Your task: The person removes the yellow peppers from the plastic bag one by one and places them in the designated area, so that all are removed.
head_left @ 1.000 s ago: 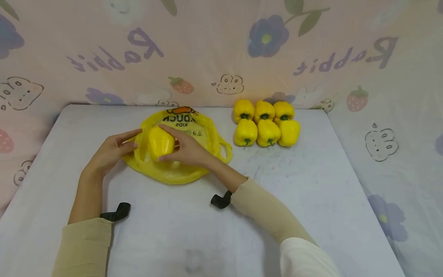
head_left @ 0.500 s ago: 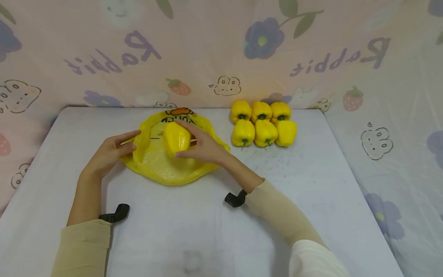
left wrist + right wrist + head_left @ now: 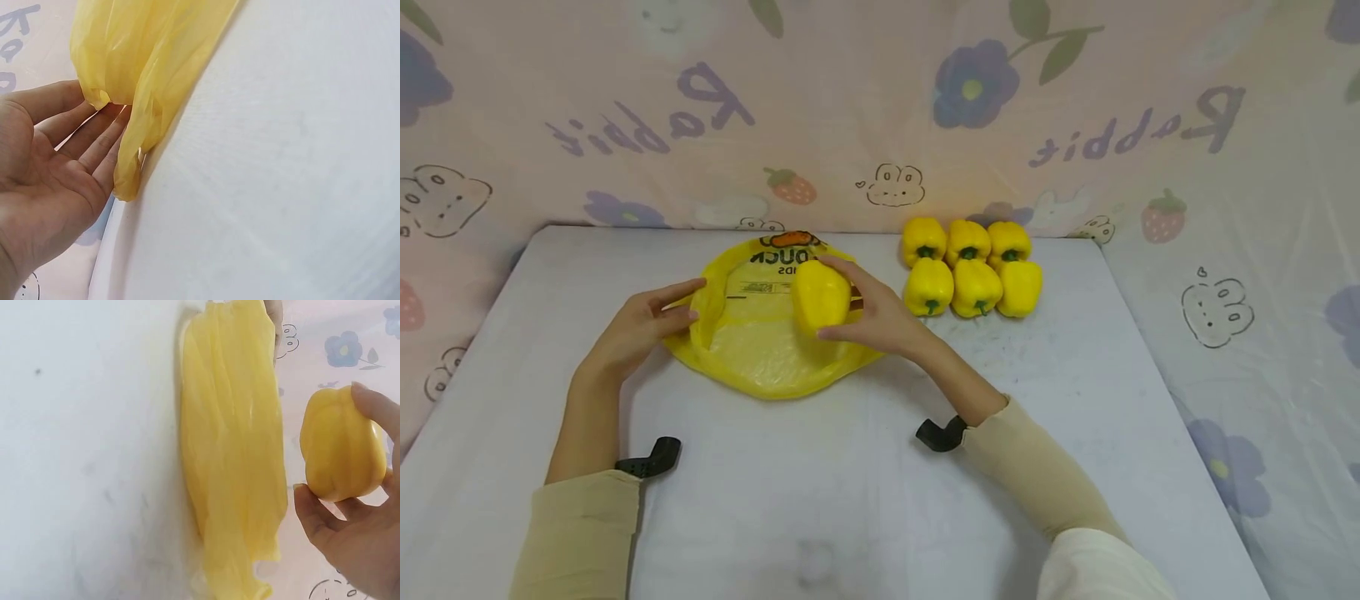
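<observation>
My right hand (image 3: 883, 315) grips a yellow bell pepper (image 3: 822, 298) between thumb and fingers, above the right part of the open mouth of a yellow plastic bag (image 3: 760, 383). In the right wrist view the bell pepper (image 3: 340, 447) is held apart from the bag (image 3: 234, 437), beyond its rim. My left hand (image 3: 634, 333) touches the bag's left edge. The left wrist view shows that hand (image 3: 59, 156) palm visible, its fingers nearly straight and fingertips against the bag's handle end (image 3: 134, 150); some fingertips are hidden behind the plastic.
Several yellow bell peppers (image 3: 974, 287) stand in two rows at the back right of the white table (image 3: 820, 492). Behind the table hangs a patterned cloth (image 3: 835, 100). A black wrist mount (image 3: 942, 433) sticks out at the right sleeve, another black mount (image 3: 658, 457) at the left.
My right hand has moved to the right with the bell pepper, from the bag's left side to its right side. My left hand has stayed at the bag's left edge.
</observation>
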Motion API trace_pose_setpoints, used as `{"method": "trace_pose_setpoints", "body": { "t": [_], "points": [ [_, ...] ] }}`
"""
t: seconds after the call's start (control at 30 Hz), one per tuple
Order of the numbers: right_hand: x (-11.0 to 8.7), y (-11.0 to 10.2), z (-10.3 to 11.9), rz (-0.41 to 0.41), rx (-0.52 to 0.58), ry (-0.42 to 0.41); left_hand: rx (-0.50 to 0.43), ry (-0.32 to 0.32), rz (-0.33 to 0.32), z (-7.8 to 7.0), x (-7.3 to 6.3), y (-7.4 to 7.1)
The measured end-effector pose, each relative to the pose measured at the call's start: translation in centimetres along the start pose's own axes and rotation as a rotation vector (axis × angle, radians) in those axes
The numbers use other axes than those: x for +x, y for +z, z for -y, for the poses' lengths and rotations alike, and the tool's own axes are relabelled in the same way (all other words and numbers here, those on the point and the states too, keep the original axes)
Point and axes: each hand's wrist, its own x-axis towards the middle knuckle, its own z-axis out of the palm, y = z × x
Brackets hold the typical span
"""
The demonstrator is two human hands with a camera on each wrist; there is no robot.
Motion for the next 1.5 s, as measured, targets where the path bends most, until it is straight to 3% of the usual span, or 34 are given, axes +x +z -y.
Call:
{"method": "trace_pose_setpoints", "body": {
  "t": [0.27, 0.6, 0.87, 1.17, 1.5],
  "points": [
    [-1.9, -1.3, -1.0, -0.024, -0.001, 0.015, 0.034, 0.029, 0.003, -0.3, 0.1, 0.0],
    [-4.2, -3.2, -1.9, -0.083, -0.072, 0.048, 0.051, -0.050, 0.005, -0.5, 0.3, -0.1],
    [-5.5, -4.2, -2.8, -0.103, -0.058, 0.068, 0.005, -0.002, -0.001, -0.3, 0.2, 0.0],
    [-7.4, -5.2, -3.4, -0.087, -0.022, 0.123, 0.011, -0.009, 0.013, -0.2, 0.3, -0.1],
    [-9.5, -6.0, -4.5, -0.063, -0.063, 0.111, -0.008, -0.020, 0.005, -0.1, 0.3, 0.0]
  ]
}}
